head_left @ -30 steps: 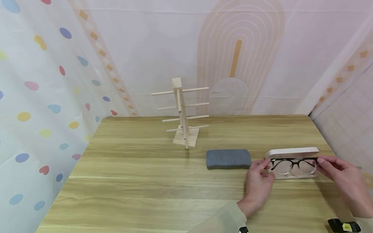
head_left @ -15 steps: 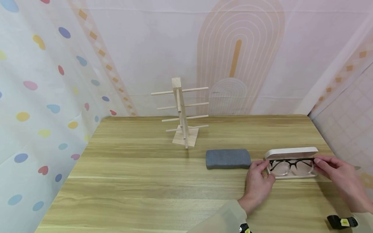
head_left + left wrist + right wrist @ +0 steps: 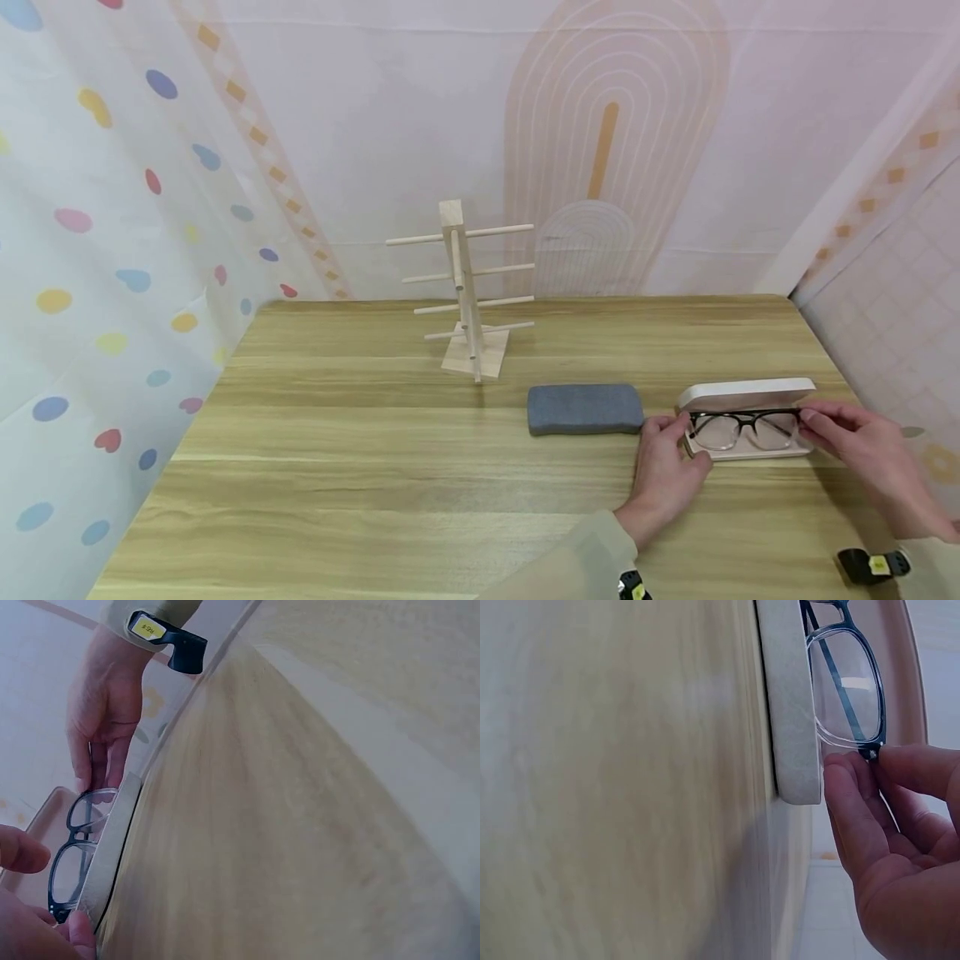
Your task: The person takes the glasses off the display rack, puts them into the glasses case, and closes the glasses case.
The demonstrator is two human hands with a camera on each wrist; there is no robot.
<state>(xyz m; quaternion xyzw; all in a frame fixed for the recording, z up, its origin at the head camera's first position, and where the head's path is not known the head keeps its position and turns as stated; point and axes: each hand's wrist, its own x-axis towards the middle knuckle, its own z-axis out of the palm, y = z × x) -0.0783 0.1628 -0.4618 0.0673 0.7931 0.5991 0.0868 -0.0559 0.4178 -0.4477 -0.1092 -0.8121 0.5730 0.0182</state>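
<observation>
Black-and-clear eyeglasses (image 3: 745,413) sit within an open white glasses case (image 3: 746,388) at the right of the table. My right hand (image 3: 870,450) pinches their right hinge corner between thumb and fingertips, clearest in the right wrist view. At the case's left end, my left hand (image 3: 663,483) curls round it, thumb on the front wall, index near the glasses' left corner. Whether this index also bears on the frame I cannot tell. One temple (image 3: 844,697) shows folded behind the lens in the right wrist view. The glasses' lower rims reach down inside the case.
A closed grey-blue glasses case (image 3: 585,408) lies just left of my left hand. Farther back stands a wooden rack (image 3: 465,283) with several thin pegs sticking out. Patterned cloth (image 3: 360,125) hangs behind the table (image 3: 337,483).
The glasses have shifted slightly left and lower in the white case. My right hand has moved left with them. The left hand stays at the case's left end.
</observation>
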